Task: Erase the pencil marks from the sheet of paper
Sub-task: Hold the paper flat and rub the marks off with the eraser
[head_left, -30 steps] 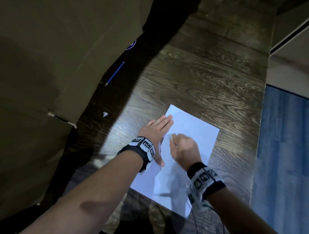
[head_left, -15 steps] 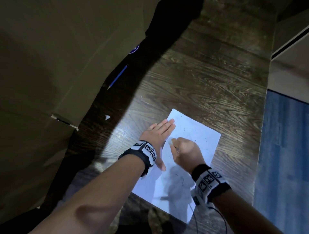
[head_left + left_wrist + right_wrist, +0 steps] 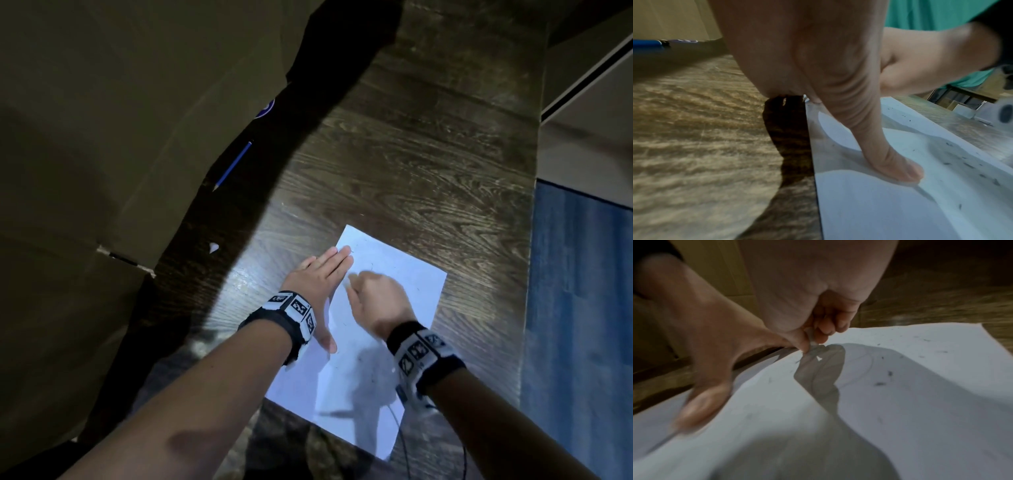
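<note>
On the wooden bench (image 3: 428, 164), sheet of paper (image 3: 407, 274) lies flat; left hand (image 3: 318, 277) presses it, fingers straight. Right hand (image 3: 376, 301) fingers pinch small eraser (image 3: 811, 337) against paper.

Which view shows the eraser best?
Right wrist. The small white eraser shows there, pinched in the right hand, tip at the sheet of paper. In the head view that hand hides all but a blurred pale bit. The left wrist view shows none of it.
</note>
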### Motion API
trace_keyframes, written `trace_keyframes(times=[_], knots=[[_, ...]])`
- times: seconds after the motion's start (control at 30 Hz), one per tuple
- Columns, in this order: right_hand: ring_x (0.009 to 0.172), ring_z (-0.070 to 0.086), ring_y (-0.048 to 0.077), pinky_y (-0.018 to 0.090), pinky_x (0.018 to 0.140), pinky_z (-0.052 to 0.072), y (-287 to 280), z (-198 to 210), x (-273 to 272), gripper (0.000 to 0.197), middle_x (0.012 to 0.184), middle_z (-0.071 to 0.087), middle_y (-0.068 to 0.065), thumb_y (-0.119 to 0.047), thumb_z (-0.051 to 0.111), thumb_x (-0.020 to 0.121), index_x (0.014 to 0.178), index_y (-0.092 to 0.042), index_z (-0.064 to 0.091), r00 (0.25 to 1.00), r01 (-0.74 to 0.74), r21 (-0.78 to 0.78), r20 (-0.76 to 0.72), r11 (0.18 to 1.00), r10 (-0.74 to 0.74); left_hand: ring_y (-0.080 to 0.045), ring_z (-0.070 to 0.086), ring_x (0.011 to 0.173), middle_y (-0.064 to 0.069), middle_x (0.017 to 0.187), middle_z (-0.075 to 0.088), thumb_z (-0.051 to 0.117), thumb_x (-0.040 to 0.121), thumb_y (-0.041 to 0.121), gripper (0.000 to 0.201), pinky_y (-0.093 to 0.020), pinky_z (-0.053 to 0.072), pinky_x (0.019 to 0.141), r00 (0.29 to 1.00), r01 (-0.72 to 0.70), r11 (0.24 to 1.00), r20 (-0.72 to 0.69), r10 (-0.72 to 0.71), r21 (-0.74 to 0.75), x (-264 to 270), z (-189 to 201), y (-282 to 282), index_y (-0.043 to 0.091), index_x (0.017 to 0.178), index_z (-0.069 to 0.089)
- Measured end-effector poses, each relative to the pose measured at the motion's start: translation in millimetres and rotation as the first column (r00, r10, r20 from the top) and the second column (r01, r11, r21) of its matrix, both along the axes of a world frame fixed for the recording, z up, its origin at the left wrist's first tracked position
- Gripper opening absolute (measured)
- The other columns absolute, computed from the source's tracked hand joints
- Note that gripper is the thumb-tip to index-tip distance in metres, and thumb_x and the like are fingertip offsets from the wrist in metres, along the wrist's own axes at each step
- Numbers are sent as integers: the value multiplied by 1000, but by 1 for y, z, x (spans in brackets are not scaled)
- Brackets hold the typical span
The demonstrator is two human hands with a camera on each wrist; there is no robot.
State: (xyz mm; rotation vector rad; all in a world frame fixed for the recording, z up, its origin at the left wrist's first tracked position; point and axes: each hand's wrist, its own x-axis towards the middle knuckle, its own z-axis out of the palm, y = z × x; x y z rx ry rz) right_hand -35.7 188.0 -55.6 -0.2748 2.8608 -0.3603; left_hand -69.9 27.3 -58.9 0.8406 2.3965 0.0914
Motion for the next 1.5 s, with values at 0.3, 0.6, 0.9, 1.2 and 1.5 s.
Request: trace_keyframes(times=[0.3, 0.6, 0.9, 1.2, 1.5], knots=[[58, 53, 25, 30, 50, 34, -16, 0, 41, 15, 66, 52, 2, -17, 55, 88, 74, -14, 54, 1000, 23, -97, -2, 995, -24, -11, -27, 149, 8, 162, -31, 83, 45, 77, 164, -35, -9, 122, 1000, -9, 1000, -15, 9, 3, 1, -1, 1, 19, 157, -21], [67, 54, 26, 31, 56, 35, 4, 2, -17, 26, 72, 50, -1, -27, 42, 97, 72, -19, 45, 993, 115, 3, -10, 993, -115, -11, -29, 148, 8, 160, -35, 81, 45, 79, 165, -36, -11, 120, 1000, 14, 999, -18, -15, -35, 0, -3, 3, 18, 156, -24], [57, 54, 30, 32, 49, 37, 0, 5, 22, 17, 65, 53, 4, -16, 54, 87, 69, -15, 53, 999, -41, -20, 1, 999, 41, -10, -26, 149, 10, 162, -32, 84, 43, 76, 164, -37, -7, 124, 1000, -9, 1000, -6, 9, 18, 0, -7, 0, 20, 157, -21], [56, 52, 27, 30, 49, 34, -6, -5, 27, 16, 64, 52, 4, -12, 56, 87, 71, -14, 53, 983, 137, -105, -106, 985, -148, -10, -29, 148, 10, 160, -34, 82, 43, 78, 164, -37, -7, 124, 1000, -5, 1000, -7, 5, 11, 0, -6, -1, 20, 157, -23], [64, 53, 29, 32, 54, 35, 4, -10, -7, 30, 72, 55, 3, -30, 42, 97, 71, -17, 48, 981, 184, -53, -51, 982, -186, -11, -26, 149, 8, 162, -30, 83, 43, 76, 164, -36, -7, 123, 1000, -2, 1000, -19, 2, 8, 1, -4, 0, 19, 158, -18]])
